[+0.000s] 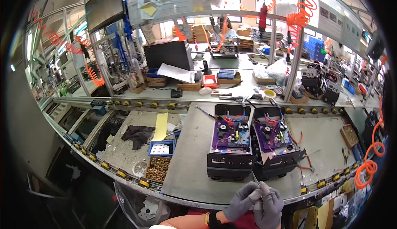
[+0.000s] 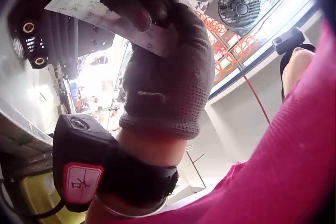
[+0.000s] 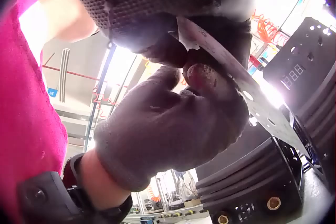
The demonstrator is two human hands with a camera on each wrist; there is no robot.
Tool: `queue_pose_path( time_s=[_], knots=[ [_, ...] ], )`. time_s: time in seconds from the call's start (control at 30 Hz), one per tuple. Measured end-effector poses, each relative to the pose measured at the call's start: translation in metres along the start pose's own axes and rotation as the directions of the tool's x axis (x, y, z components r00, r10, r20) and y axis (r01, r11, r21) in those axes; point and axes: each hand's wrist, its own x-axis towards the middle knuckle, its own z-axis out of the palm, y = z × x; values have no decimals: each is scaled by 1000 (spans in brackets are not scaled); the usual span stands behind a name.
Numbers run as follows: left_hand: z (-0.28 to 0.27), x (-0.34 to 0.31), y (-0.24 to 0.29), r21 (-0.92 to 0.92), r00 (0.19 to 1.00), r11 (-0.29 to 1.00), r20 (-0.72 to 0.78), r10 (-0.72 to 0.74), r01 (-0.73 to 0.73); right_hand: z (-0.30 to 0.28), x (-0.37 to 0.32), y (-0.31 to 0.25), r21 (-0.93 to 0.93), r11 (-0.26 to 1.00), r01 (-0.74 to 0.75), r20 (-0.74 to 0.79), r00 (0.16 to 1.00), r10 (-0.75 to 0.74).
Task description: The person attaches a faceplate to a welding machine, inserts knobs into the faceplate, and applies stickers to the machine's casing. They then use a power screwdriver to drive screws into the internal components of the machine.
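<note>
Both hands wear grey knit gloves and meet at the bench's front edge. Between them is a thin panel sticker (image 2: pixel 100 16), with holes through it and small repeated print on its pale side. My right hand (image 1: pixel 269 206) grips the sticker's near end. Thumb and fingertips of my left hand (image 1: pixel 243 202) pinch at that same end, partly hidden by the other glove. The sticker's far end points toward the black front panel of an open welding machine (image 1: pixel 231 160). A second open machine (image 1: pixel 278 163) stands right beside it, purple circuit boards exposed in both.
To the left are a box of brass fittings (image 1: pixel 158 169), a blue tray (image 1: pixel 161 148) with white pieces, a dark cloth (image 1: pixel 138 136) and yellow paper (image 1: pixel 160 125). Pliers (image 1: pixel 345 156) lie at right. Orange coiled hose (image 1: pixel 368 171) hangs at the right edge.
</note>
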Motion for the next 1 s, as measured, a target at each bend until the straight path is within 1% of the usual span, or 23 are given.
queue_pose_path(
  time_s=[0.07,0.1,0.17,0.2,0.27,0.37,0.47,0.53,0.57,0.6,0.63,0.67,0.7,0.73,0.77,0.8,0.83,0.87,0.9,0.93,1.0],
  knots=[
    [11,11,-8,-84,1000,996,8,5,-4,-20,9,-3,26,1000,-13,130,991,10],
    [-21,-17,22,36,999,998,-16,-43,44,14,7,-39,117,990,-78,74,995,70],
    [-26,-7,-8,38,1000,999,-3,1,-1,3,9,-32,103,991,-80,113,991,68],
    [-24,-5,-15,38,1000,999,6,17,-17,-3,10,-30,89,994,-69,127,990,57],
    [-25,-7,-11,67,999,997,19,27,-28,-3,11,-33,85,994,-67,137,989,55],
    [-18,-11,32,92,988,987,68,-139,132,-2,10,-30,-19,998,55,142,988,-52],
    [-24,-18,39,298,995,953,63,-80,57,3,5,-27,-23,996,92,156,984,-87],
    [-33,-20,30,353,997,936,74,-31,3,0,11,-29,244,968,-59,167,986,18],
    [-36,-22,27,379,997,925,81,-7,-24,-2,13,-30,370,919,-135,185,980,69],
    [-35,-25,30,394,999,919,37,-15,-1,0,11,-30,438,864,-248,190,965,181],
    [-33,-27,37,407,1000,913,-5,-26,25,4,9,-28,499,791,-354,202,935,292],
    [-28,-30,45,416,998,908,-45,-42,57,10,3,-25,552,698,-455,221,888,404],
    [-19,-33,55,448,994,893,-113,1,50,21,-12,-2,579,664,-473,184,869,459],
    [-34,-36,48,250,992,967,-125,-8,40,31,-17,12,681,507,-528,137,773,620],
    [-45,-40,48,39,990,999,-140,-28,33,35,-20,24,774,340,-534,104,637,764],
    [-51,-46,55,-54,988,997,-145,46,-54,28,-17,35,826,199,-528,175,575,799],
    [-50,-46,75,-144,979,980,-165,117,-141,20,-13,46,862,53,-503,250,514,820],
    [-45,-48,94,3,940,991,-316,129,-135,19,-17,57,887,47,-459,218,506,835],
    [-51,-53,102,-38,882,977,-438,171,-208,19,-21,66,910,46,-413,185,503,844],
    [-56,-59,110,-58,807,956,-552,210,-289,17,-24,71,917,65,-393,151,494,856],
    [-76,-66,120,-128,719,875,-630,292,-467,10,-28,71,903,157,-401,72,500,863]
  ],
)
